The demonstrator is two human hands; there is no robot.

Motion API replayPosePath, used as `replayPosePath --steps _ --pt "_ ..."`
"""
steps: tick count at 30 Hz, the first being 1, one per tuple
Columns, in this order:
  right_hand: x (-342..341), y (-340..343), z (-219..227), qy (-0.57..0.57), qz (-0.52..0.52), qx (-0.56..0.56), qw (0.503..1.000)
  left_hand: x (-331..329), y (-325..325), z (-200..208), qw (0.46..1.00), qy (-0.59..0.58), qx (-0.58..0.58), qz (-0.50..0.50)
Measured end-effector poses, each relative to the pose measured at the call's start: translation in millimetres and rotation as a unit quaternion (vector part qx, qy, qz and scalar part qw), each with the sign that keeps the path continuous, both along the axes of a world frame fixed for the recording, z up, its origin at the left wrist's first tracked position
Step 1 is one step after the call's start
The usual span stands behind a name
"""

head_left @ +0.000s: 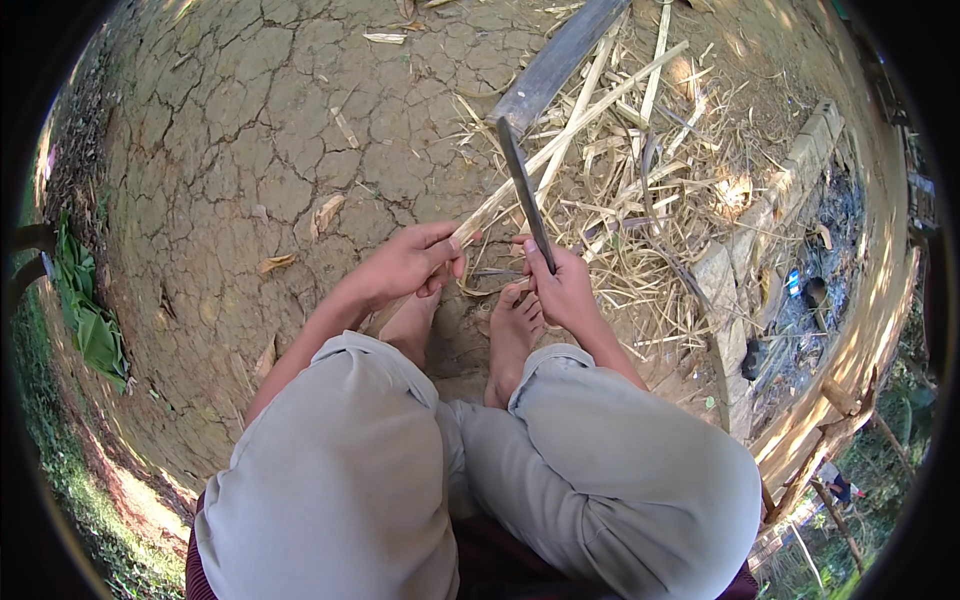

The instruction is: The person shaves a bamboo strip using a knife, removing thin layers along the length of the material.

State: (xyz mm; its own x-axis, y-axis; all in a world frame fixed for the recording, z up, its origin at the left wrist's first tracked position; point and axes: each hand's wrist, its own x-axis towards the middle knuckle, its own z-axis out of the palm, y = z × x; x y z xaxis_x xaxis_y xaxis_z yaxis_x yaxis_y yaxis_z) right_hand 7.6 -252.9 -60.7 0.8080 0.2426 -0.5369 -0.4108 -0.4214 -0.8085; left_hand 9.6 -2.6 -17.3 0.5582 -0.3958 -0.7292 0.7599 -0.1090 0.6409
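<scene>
My left hand (418, 258) grips the near end of a long pale split strip (580, 125), bamboo by its look, between thumb and fingers. The strip slants away up to the right, over the litter on the ground. In my right hand (565, 290) is a long dark-bladed knife (522, 185), its blade pointing up and slightly left. The blade crosses the strip a little beyond my left hand; whether the two touch I cannot tell. My right fist hides the knife's handle. Both hands are low in front of my knees, above my bare feet (515, 325).
Pale shavings and strips (640, 200) lie heaped ahead to the right. A dark wooden plank (560, 65) rests at the far side. Right of the heap, a stone edging (735, 280) borders grey ash (815, 290). Green leaves (90, 310) lie at the left on cracked earth (220, 160).
</scene>
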Motion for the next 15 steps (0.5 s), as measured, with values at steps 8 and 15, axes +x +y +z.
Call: replayPosePath --steps 8,15 --pt "-11.3 2.5 2.0 0.009 -0.116 0.067 0.991 -5.0 1.9 -11.3 0.992 -0.087 0.085 0.029" --pt "-4.2 3.8 3.4 -0.187 -0.049 0.004 0.981 3.3 7.2 -19.1 0.979 -0.162 0.087 0.091"
